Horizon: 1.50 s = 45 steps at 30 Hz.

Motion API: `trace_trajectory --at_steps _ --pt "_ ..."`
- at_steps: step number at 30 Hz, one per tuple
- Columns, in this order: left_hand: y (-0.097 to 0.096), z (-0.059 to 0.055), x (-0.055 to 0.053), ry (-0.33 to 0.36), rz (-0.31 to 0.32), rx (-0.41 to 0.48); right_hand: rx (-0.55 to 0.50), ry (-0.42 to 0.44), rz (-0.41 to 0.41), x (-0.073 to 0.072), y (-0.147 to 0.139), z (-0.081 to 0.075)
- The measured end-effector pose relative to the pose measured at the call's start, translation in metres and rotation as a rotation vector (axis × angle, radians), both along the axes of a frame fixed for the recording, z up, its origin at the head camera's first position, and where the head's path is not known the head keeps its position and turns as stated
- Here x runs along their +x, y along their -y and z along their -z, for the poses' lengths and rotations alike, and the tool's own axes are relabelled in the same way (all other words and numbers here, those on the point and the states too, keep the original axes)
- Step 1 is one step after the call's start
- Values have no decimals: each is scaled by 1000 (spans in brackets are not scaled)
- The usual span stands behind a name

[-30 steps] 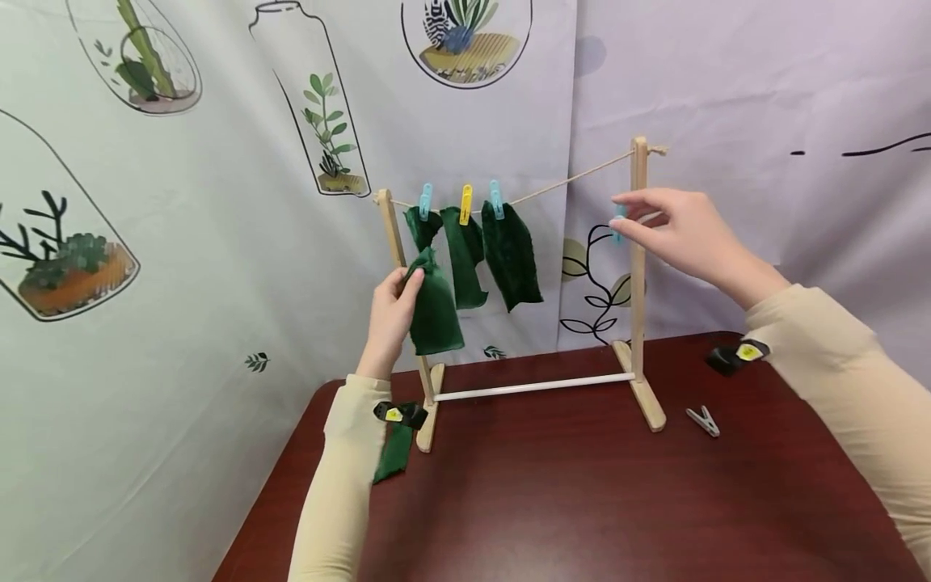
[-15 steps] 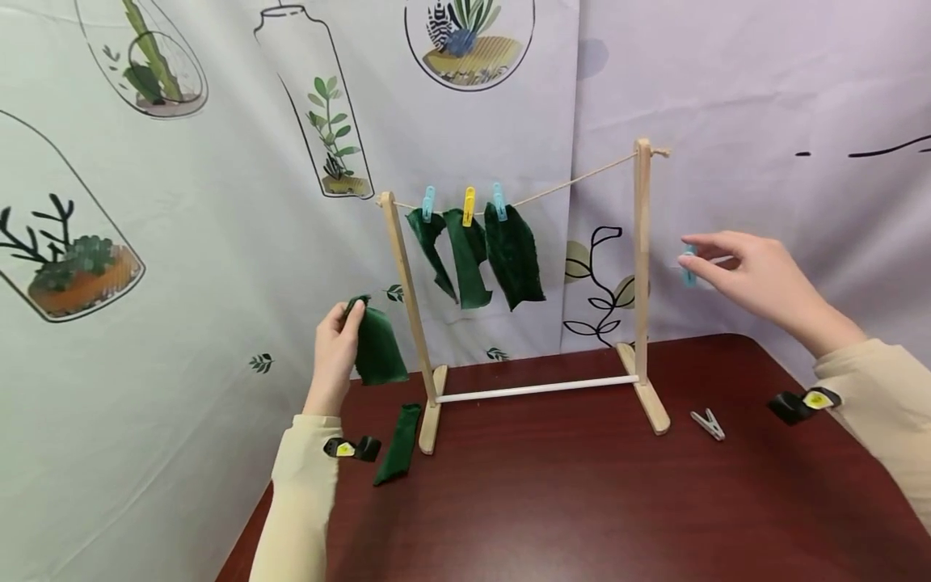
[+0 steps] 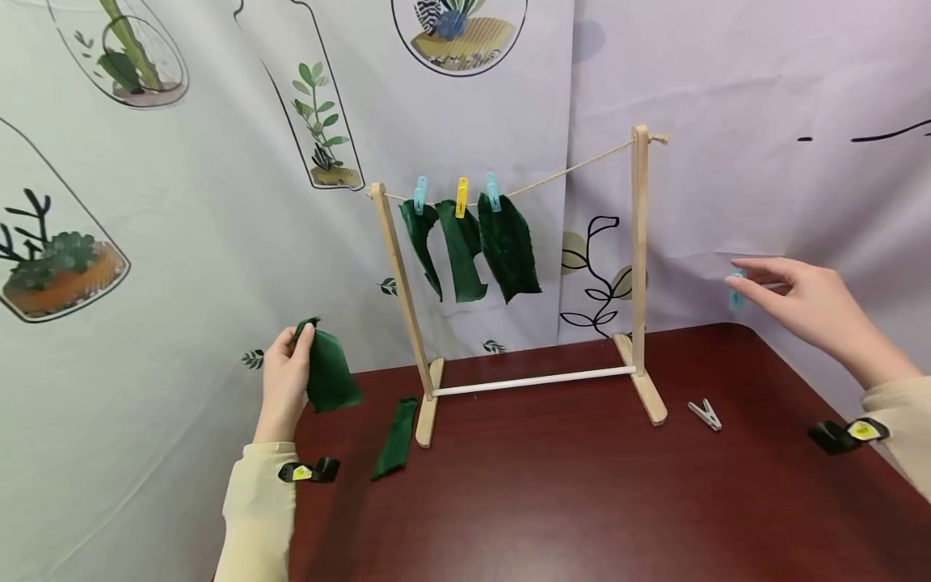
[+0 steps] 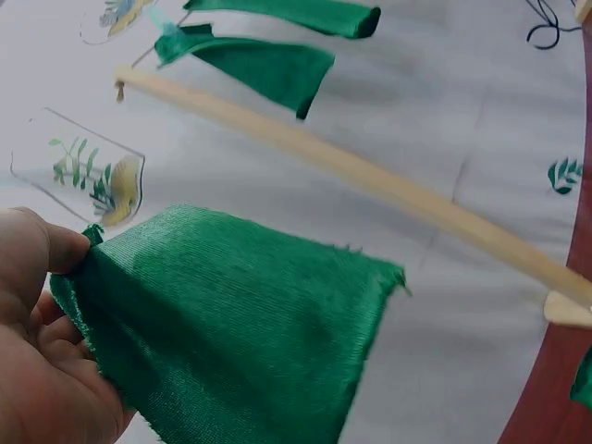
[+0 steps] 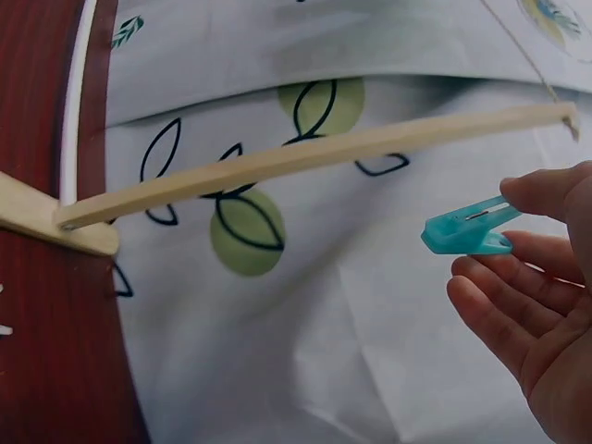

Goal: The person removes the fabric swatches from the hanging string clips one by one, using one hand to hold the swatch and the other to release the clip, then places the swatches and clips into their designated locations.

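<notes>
My left hand (image 3: 286, 376) pinches a green cloth (image 3: 330, 376) by its upper edge, left of the wooden rack; in the left wrist view the cloth (image 4: 231, 324) hangs spread from thumb and fingers. Out to the right of the rack, my right hand (image 3: 807, 303) holds a blue clothespin (image 3: 736, 291) between thumb and fingertips. The right wrist view shows this clothespin (image 5: 470, 229) with its handle ends in the grip. On the line (image 3: 575, 168), three green cloths hang at the left part, under a blue clothespin (image 3: 420, 196), a yellow clothespin (image 3: 461, 198) and another blue clothespin (image 3: 493, 192).
The rack has a left post (image 3: 400, 283), a right post (image 3: 639, 250) and a white crossbar (image 3: 534, 381) low between them. A green cloth strip (image 3: 396, 436) lies on the dark red table (image 3: 545, 485) by the left foot. Near the right foot lies a grey clothespin (image 3: 705, 415).
My left hand has drawn the green cloth left and down, away from the rack. My right hand has carried the blue clothespin right and down, past the right post.
</notes>
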<state>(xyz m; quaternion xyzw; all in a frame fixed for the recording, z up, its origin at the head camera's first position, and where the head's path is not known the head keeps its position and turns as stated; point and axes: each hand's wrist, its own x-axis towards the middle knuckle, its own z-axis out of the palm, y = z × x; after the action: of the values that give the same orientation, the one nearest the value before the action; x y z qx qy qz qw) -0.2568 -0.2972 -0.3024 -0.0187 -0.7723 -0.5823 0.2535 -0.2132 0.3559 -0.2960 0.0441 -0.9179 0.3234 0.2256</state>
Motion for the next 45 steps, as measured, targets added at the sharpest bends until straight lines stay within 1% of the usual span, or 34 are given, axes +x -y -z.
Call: trace_trajectory --at_steps 2,4,5,7,9,11,12,14,18,24,30,35,39,45 --pt "5 2 0 15 2 24 8 26 10 1 -3 5" --pt "9 5 0 25 0 23 13 49 17 2 -6 12" --pt "9 5 3 41 -7 6 14 55 16 2 -7 15" --pt "13 9 2 64 -19 -29 18 68 13 2 -9 21" --pt "18 15 1 83 -41 -79 28 65 11 2 -11 28" --pt "22 21 -1 105 -63 -107 37 56 -2 2 -13 35" --pt "25 26 -4 104 -76 -122 42 53 -7 2 -14 39" --pt "29 31 -6 117 -103 -163 54 41 -19 2 -14 45" --pt "33 42 -11 142 -124 -221 83 34 -34 2 -14 59" --pt "36 64 -18 193 -136 -287 132 49 -32 1 -16 82" --pt "38 89 -23 242 -129 -350 163 134 -45 1 -24 107" --pt "40 109 -23 303 -96 -399 194 209 -55 2 -31 124" --pt "42 120 -21 349 -70 -429 210 257 -54 5 -34 134" --pt "46 138 -23 365 -55 -494 218 303 -44 7 -36 143"
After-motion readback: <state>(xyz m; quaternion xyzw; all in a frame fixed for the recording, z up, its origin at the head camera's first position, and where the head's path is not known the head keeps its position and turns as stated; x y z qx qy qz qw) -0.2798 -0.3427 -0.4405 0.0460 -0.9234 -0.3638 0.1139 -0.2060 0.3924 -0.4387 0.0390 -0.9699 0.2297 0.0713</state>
